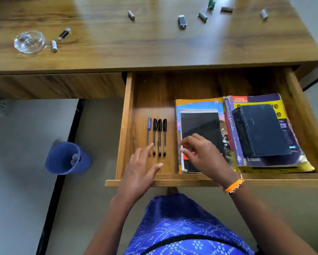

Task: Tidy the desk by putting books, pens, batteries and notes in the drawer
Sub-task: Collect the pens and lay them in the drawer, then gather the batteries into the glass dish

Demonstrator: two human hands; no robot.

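The open wooden drawer (pixel 125 126) holds a row of pens (pixel 159 137), one blue and three black, at its left. My left hand (pixel 141 172) rests open by the pens' lower ends, one fingertip at the blue pen. My right hand (pixel 204 155) hovers with spread fingers over a black spiral notepad (pixel 200 124) lying on an orange book (pixel 196 103). To the right, a dark blue book (pixel 261 129) lies on the yellow and purple "Quantitative Aptitude" book (pixel 229 116). Several batteries (pixel 131 15) lie scattered on the desk top (pixel 154 45).
A glass bowl (pixel 29 41) sits at the desk's left with a battery (pixel 54 46) and a small black item (pixel 64 34) beside it. A green object (pixel 211 4) lies at the back. A blue bin (pixel 66 158) stands on the floor left of the drawer.
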